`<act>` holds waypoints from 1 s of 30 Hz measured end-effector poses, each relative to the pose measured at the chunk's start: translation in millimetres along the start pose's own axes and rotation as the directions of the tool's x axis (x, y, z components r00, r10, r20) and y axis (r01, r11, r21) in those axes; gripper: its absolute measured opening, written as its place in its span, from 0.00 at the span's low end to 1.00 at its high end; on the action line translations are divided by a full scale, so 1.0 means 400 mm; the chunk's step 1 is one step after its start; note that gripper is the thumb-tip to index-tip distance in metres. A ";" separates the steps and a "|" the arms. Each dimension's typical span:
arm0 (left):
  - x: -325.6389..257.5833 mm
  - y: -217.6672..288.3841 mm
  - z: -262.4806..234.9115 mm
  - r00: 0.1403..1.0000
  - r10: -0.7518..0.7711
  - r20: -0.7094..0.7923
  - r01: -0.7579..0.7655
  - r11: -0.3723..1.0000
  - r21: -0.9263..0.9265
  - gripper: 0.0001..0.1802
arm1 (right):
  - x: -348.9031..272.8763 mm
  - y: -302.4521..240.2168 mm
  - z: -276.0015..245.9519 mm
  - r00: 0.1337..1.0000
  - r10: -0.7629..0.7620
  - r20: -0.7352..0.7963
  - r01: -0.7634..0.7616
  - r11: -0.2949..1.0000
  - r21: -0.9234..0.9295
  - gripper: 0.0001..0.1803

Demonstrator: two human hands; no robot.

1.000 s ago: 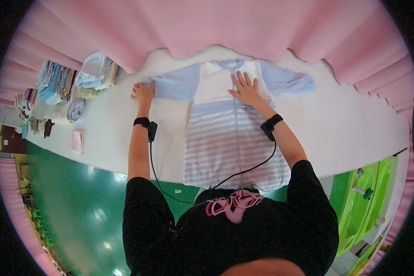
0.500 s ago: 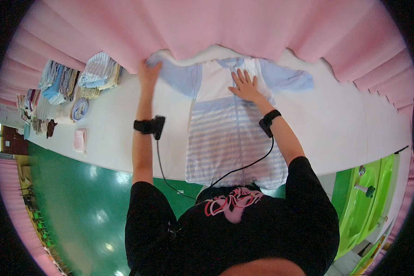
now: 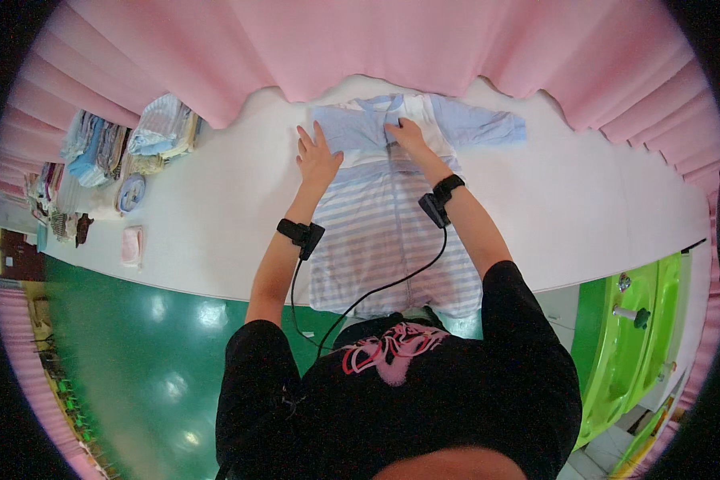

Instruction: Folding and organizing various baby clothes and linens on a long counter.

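Note:
A child's zip-front garment (image 3: 360, 264), white on top with blue-and-white stripes below, lies spread on a white table (image 3: 576, 216). Its left sleeve (image 3: 348, 128), light blue, is folded inward across the chest. The right sleeve (image 3: 484, 124) stretches out flat to the side. My right hand (image 3: 414, 142) is closed at the chest near the zip, its fingers bent on the end of the folded sleeve. Beside the garment's left edge, below the shoulder, my left hand (image 3: 318, 162) is open with its fingers spread. Both wrists carry black strapped devices with cables.
Stacks of folded clothes (image 3: 164, 128) stand at the table's left, with a rolled blue item (image 3: 132, 193) and a small pink cloth (image 3: 133, 246) nearer. A pink curtain (image 3: 360, 40) hangs along the far edge. A green sink (image 3: 628, 352) is at the lower right.
The left sleeve, stretched outward before, now lies folded over the chest. My left hand has released it and moved right and nearer. My right hand, flat before, has curled its fingers.

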State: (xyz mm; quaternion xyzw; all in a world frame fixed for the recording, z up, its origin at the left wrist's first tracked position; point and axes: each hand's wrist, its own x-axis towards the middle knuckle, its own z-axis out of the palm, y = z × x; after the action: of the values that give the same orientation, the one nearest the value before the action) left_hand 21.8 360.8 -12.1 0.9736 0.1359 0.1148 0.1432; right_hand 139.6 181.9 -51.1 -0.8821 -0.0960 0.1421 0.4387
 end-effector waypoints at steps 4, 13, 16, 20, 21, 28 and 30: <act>-0.008 -0.013 -0.012 0.996 -0.029 0.084 0.029 1.000 -0.001 0.45 | -0.002 -0.086 -0.007 0.977 -0.076 -0.201 0.182 0.787 0.589 0.24; -0.015 0.012 -0.002 0.973 0.223 0.054 -0.227 0.971 0.077 0.31 | -0.026 0.026 -0.145 0.906 -0.016 -0.422 0.024 1.000 0.015 0.19; 0.013 0.049 0.001 0.964 0.266 -0.020 -0.266 0.964 0.007 0.26 | -0.042 0.076 -0.120 0.934 -0.116 -0.337 0.050 0.979 -0.199 0.18; 0.055 0.088 0.042 0.893 0.443 -0.082 -0.438 0.896 0.075 0.26 | -0.035 0.096 -0.095 0.894 -0.183 -0.409 0.096 0.970 -0.223 0.16; 0.060 0.065 0.064 0.894 0.441 -0.080 -0.436 0.897 0.076 0.26 | -0.038 0.085 -0.091 0.895 -0.214 -0.391 0.135 0.966 -0.221 0.15; 0.080 -0.042 0.088 0.948 0.299 0.108 -0.316 0.924 0.214 0.29 | -0.049 0.080 -0.073 0.992 -0.060 -0.114 0.050 0.995 -0.084 0.15; 0.085 -0.044 0.094 0.944 0.311 0.111 -0.328 0.923 0.202 0.29 | -0.047 0.062 -0.081 0.996 -0.029 -0.085 0.020 0.994 -0.105 0.15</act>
State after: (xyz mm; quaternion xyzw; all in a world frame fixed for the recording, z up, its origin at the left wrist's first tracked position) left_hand 59.6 377.8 -46.4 0.9961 -0.0185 0.0835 0.0201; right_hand 133.6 137.5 -49.2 -0.9077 -0.0951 0.0934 0.3978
